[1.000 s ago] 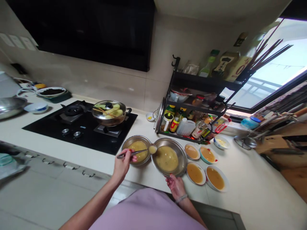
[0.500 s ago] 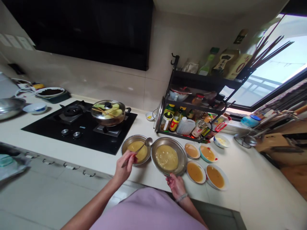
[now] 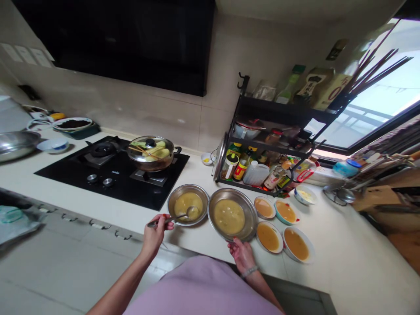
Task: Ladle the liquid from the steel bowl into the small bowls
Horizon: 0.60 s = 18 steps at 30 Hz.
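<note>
My left hand (image 3: 155,235) is closed around the handle of a metal ladle (image 3: 193,212). The ladle's head dips into pale yellow liquid in the left metal bowl (image 3: 204,199). Beside it stands a larger metal bowl (image 3: 251,215), holding similar liquid with small pale bits. My right hand (image 3: 242,255) grips that bowl's near rim, thumb on top and fingers beneath. To its right are several small bowls of orange-brown liquid, among them a white bowl (image 3: 310,256) and a teal-edged bowl (image 3: 286,211).
A lidded pan (image 3: 151,159) of green vegetables sits on the black hob (image 3: 144,192). Behind the bowls, a black rack (image 3: 275,148) holds bottles and jars. Farther right are a bowl of pale chopped pieces (image 3: 305,194) and metal utensils (image 3: 344,194). The counter's front edge runs close to me.
My left hand has moved left and toward me. The ladle's head has gone from above the gap between the two metal bowls down into the left bowl. My right hand keeps its grip.
</note>
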Tool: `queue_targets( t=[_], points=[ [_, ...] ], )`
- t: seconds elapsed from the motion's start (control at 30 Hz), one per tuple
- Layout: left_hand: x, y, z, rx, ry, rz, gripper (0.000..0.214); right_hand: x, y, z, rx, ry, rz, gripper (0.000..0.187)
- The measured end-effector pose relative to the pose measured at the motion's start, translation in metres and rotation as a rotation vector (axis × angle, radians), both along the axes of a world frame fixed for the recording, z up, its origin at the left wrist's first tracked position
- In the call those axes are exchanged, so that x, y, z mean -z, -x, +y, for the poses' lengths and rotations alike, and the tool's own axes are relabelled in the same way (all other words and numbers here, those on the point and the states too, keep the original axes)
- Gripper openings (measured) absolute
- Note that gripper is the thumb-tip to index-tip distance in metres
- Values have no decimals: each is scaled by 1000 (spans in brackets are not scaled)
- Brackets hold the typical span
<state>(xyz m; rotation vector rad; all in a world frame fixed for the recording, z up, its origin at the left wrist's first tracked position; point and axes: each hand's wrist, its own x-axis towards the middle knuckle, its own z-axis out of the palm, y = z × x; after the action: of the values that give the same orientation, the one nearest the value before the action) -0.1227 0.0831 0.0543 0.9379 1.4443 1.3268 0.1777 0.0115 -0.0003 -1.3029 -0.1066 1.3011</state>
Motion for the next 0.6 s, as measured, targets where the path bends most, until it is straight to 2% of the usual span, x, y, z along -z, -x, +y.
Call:
queue_targets(
  t=[0.17,0.4,0.6],
  points=[
    [-4,4,7,-125,59,-118,33,0,-1,0,-24,-3,6,45],
    [-19,5,8,-117,28,-74,34,0,0,1,-4,6,2,49],
    [-42,-7,9,-102,0,-108,37,1,0,1,-2,3,1,52]
  ],
)
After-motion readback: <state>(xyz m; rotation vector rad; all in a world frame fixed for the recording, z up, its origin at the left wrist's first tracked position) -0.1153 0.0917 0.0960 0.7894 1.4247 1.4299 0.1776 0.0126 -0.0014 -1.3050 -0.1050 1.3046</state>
